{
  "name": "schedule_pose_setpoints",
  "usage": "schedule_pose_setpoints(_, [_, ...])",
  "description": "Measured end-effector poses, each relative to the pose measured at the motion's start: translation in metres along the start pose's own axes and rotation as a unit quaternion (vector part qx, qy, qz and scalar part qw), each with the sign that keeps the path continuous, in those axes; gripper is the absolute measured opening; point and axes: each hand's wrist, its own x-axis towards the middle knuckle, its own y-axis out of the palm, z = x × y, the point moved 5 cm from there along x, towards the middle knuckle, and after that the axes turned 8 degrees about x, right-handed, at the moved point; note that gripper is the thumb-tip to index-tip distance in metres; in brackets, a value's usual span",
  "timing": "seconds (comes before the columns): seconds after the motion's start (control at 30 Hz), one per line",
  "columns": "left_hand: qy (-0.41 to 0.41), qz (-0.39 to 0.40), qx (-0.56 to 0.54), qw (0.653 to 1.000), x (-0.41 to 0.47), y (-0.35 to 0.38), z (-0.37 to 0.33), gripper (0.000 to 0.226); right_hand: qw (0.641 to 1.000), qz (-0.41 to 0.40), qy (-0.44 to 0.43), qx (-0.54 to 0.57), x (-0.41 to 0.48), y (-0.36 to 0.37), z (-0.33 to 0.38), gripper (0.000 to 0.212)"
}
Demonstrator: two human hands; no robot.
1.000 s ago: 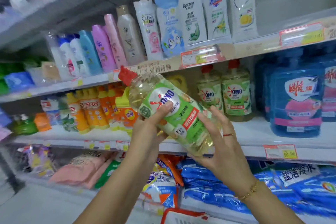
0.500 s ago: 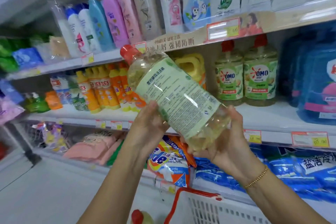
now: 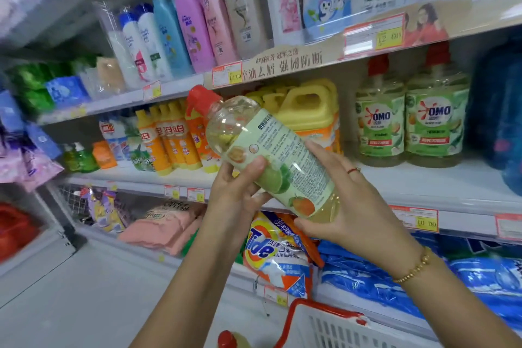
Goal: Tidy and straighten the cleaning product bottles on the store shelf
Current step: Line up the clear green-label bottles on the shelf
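Turned slightly further since half a second ago: OMO detergent bottle (image 3: 271,155), back label up, tilted in mid-air before the middle shelf (image 3: 423,186). Gripped at the waist by left hand (image 3: 237,192), base cupped in curled right hand (image 3: 347,206). Probably heavy, being full; smooth, likely slippery, so best held low. Hemmed behind by yellow jug (image 3: 308,110) and two shelved OMO bottles (image 3: 380,121).

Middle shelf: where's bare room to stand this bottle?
Bare shelf board runs in front of the two standing OMO bottles, right of the yellow jug. The held bottle would likely fit there. Left of the jug, orange bottles stand packed tight.
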Motion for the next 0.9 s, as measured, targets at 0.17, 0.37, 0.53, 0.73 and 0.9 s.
schedule_pose_setpoints(0.17, [-0.019,0.036,0.038,0.998,0.005,-0.009,-0.003,0.087,0.991,0.015,0.047,0.126,-0.005,0.011,-0.010,0.110])
schedule_pose_setpoints(0.37, [-0.021,0.036,0.041,0.998,0.005,-0.031,-0.009,0.104,0.885,0.115,0.133,0.430,-0.012,0.034,-0.006,0.090])
schedule_pose_setpoints(0.53, [-0.068,0.012,0.065,0.995,0.006,-0.051,-0.013,0.089,0.733,0.180,0.252,0.606,-0.021,0.049,0.004,0.072])
schedule_pose_setpoints(0.73, [-0.155,-0.052,0.089,0.982,0.001,-0.056,-0.006,0.062,0.696,0.197,0.319,0.613,-0.017,0.042,0.023,0.043])
schedule_pose_setpoints(0.9, [-0.161,-0.064,0.085,0.981,-0.004,-0.059,-0.006,0.055,0.681,0.233,0.339,0.606,-0.015,0.040,0.026,0.051])
